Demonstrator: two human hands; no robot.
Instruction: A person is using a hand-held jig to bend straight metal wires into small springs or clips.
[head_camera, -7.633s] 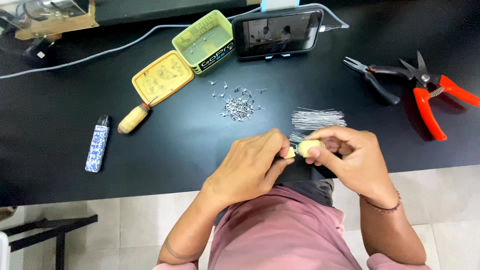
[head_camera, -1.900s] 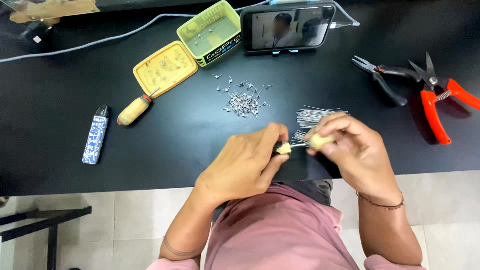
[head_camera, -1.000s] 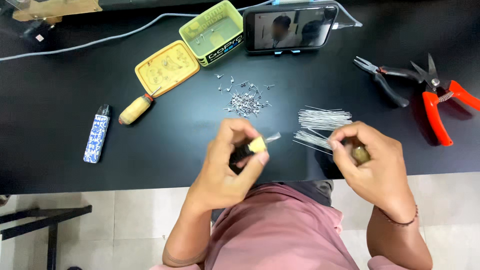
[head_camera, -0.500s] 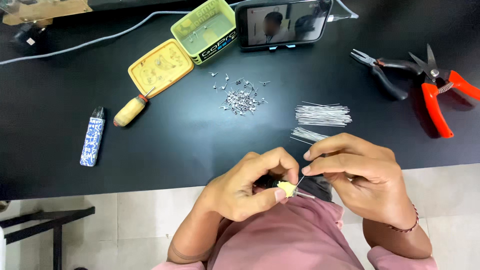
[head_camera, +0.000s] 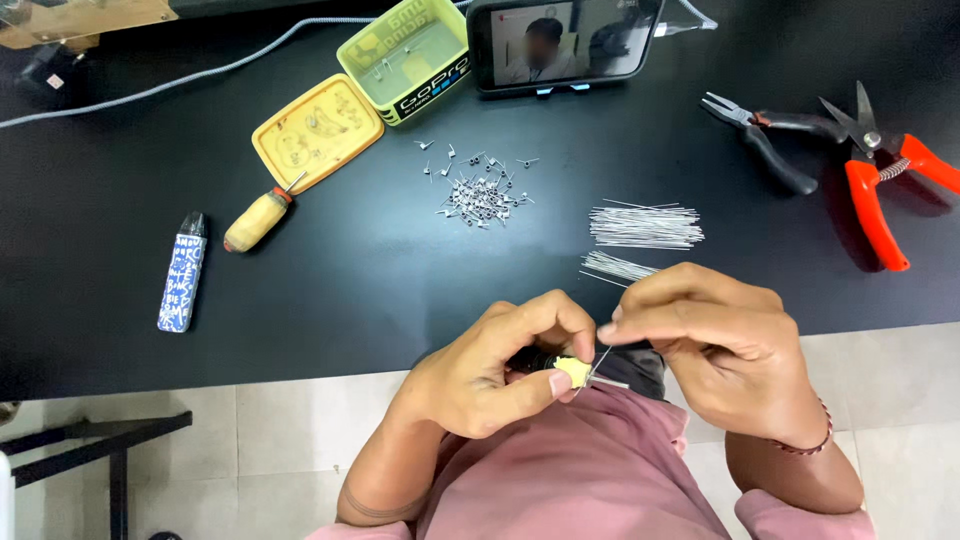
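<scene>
The left hand (head_camera: 480, 375) is closed around a small tool with a pale yellow tip (head_camera: 572, 371), thumb and forefinger pressed on it. The right hand (head_camera: 715, 345) pinches a thin wire (head_camera: 600, 362) between thumb and fingertips, and the wire's lower end touches the yellow tip. Both hands sit just off the near edge of the black table (head_camera: 330, 290), above the person's pink shirt (head_camera: 560, 470).

On the table, just beyond the right hand, lie two bundles of straight wires (head_camera: 645, 226) — the nearer one partly hidden by the fingers. Farther from the edge is a heap of small bent wire pieces (head_camera: 478, 192), and behind it an open green tin (head_camera: 405, 55) with its yellow lid (head_camera: 317, 131) alongside. Left of the heap lie a wooden-handled awl (head_camera: 258, 218) and a blue patterned lighter (head_camera: 182, 284); right of the bundles — black pliers (head_camera: 765, 145) and red cutters (head_camera: 880, 185). A phone (head_camera: 565, 40) stands at the far edge.
</scene>
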